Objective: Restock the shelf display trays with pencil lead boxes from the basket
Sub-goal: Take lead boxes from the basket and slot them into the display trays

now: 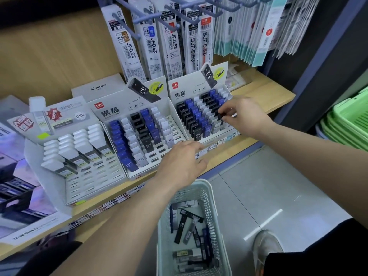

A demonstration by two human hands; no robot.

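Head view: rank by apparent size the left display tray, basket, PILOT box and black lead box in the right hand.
1. left display tray
2. basket, cropped below
3. PILOT box, partly hidden
4. black lead box in the right hand

Three display trays side by side on shelf (264, 90): left tray (83, 182), middle tray (159, 154), right tray (185, 90), each sloping down toward shelf front. Pilot box (99, 88) behind left tray. Refill packs (151, 42) hang on pegs behind and above middle and right trays. Basket (211, 196) on floor (268, 186) before shelf, below middle tray; loose lead boxes (182, 226) inside. Stacked baskets (348, 124) far right. Left hand (183, 162) at shelf front edge, above basket. Right hand (243, 114) over right tray's right side, pinching lead box (220, 116) there.
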